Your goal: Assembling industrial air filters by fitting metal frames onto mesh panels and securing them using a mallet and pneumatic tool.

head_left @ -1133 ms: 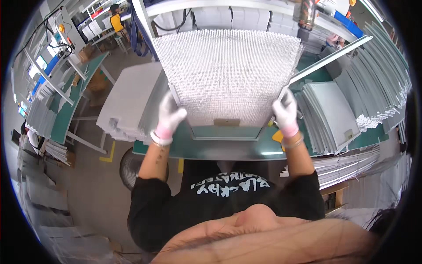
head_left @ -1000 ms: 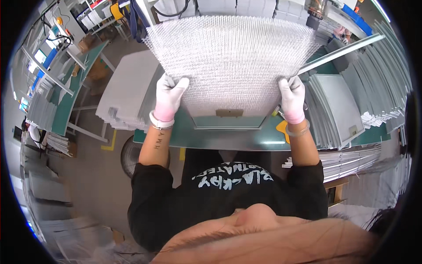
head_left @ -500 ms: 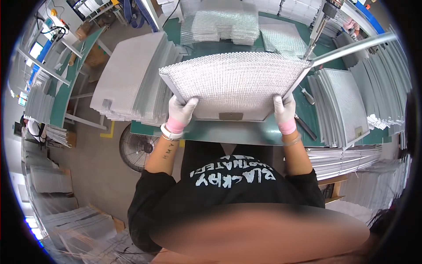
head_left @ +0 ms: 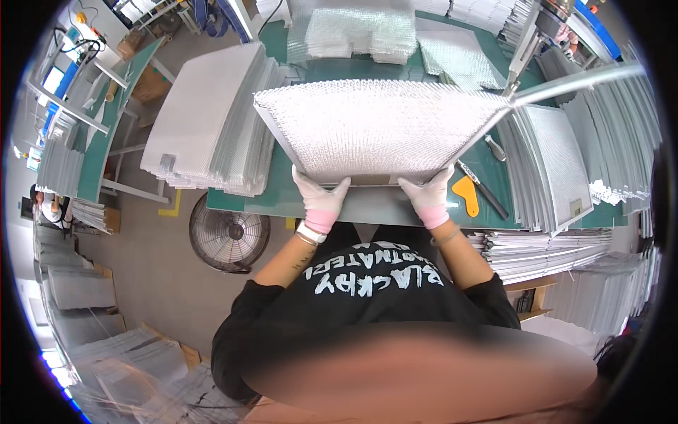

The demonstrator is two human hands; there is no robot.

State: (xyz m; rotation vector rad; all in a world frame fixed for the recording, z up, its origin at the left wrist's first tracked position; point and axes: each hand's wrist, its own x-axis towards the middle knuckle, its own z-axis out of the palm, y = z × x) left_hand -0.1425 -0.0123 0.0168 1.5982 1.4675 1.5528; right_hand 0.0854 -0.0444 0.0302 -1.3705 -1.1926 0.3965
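**Mesh panel (head_left: pixel 378 131) in front of me, both gloved hands at its near corners**

The silvery mesh panel is over the near middle of the green table (head_left: pixel 279 192), set within a pale, thin frame (head_left: pixel 277 132). I cannot tell whether its far edge lies flat or is a little raised. A brownish strip (head_left: pixel 374 179) is on its near edge.

At the near left corner I have the left hand (head_left: pixel 321 198), at the near right corner the right hand (head_left: pixel 427 196). Each thumb is spread away from its fingers and points inward along the near edge. The fingers are partly hidden, so I cannot tell if they pinch the frame or only rest against it.

I judge the panel light for its width. The frame should be the stiff part; the mesh probably bends or dents easily, and its cut edges may catch the gloves. I would hold it by the side rails, opposite each other, without pressing the middle.

A metal bar (head_left: pixel 586 81) appears to meet the far right corner; whether it is fastened, I cannot see. To the right lie a yellow scraper (head_left: pixel 465 196) and a screwdriver (head_left: pixel 495 148). Stacked panels stand on the left (head_left: pixel 201 106) and right, with loose mesh sheets (head_left: pixel 367 32) on the far side.
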